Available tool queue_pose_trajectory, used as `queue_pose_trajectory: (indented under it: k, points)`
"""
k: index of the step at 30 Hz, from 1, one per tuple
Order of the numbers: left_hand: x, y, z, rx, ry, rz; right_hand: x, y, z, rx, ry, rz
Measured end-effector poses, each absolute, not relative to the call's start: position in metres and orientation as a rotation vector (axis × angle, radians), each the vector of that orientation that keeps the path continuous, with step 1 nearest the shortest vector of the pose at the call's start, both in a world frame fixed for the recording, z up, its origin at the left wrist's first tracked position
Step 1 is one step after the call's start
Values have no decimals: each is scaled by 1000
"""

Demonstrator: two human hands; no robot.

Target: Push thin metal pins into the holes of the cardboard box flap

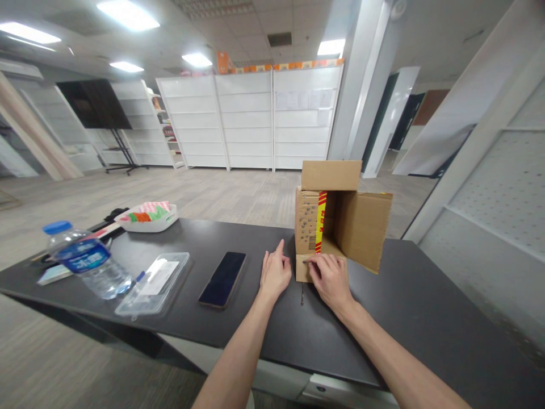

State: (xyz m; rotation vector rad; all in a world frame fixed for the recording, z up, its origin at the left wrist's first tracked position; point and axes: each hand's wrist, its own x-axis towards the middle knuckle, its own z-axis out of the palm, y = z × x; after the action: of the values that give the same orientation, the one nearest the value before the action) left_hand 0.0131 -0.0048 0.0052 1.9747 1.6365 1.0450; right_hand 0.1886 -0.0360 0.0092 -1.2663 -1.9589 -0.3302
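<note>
An open cardboard box (368,227) lies on its side on the dark table, its opening facing me and its flaps spread. Red-and-yellow tape and many small grey spots mark its left side. My right hand (331,277) is at the lower front flap, fingers drawn together in a pinch. A tiny dark thing shows by those fingertips, too small to name. Left of the box, my left hand (276,274) rests near the tabletop with the index finger stretched forward, holding nothing visible. A thin, dark, screw-like piece (302,294) lies below the flap, between the hands.
A phone (223,279) lies left of my left hand. Farther left are a clear plastic case (172,284), a water bottle (87,258) with a blue cap, and a white basket (149,224) with colourful packets. White shelving (244,122) stands beyond the table (426,318).
</note>
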Motion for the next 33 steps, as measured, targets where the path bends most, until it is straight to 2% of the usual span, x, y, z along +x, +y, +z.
queue_pose_trajectory:
  k: [15,33]
  points:
    - [13,-6,7,1966,1629,1044,188,-37,11,-1228,-1926,-341]
    - [13,-6,8,1951,1637,1042,191,-53,25,-935,-1960,-265]
